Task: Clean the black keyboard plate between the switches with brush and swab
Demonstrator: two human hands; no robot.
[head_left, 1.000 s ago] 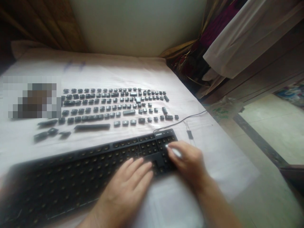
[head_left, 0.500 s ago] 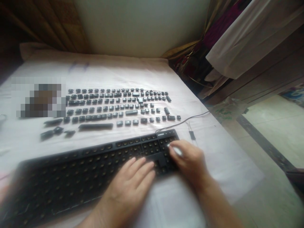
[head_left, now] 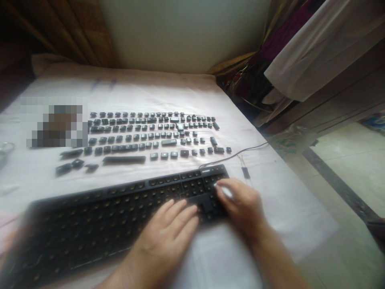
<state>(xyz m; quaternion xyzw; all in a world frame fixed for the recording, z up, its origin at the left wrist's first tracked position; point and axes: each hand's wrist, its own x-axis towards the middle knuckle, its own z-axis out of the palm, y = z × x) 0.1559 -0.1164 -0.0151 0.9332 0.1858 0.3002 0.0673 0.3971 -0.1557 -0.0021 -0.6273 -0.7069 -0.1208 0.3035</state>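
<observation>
A black keyboard with its keycaps off lies slanted across the front of the table. My left hand rests on its lower right part, fingers stretched out flat. At the number pad end, my right hand is closed on a small white piece, with a tip of it showing by the thumb. Its exact kind is too blurred to make out. Behind the keyboard, loose black keycaps stand in rows, and a long spacebar lies in front of them.
A thin black cable runs from the keyboard over the table's right edge. Near it lies a small black piece with pale strands. A blurred-out patch covers something at the left of the white tablecloth. Hanging cloth is at the right.
The whole view has shifted slightly, so everything sits a little further right. Both hands keep nearly the same places on the keyboard, and the white piece is still in my right hand.
</observation>
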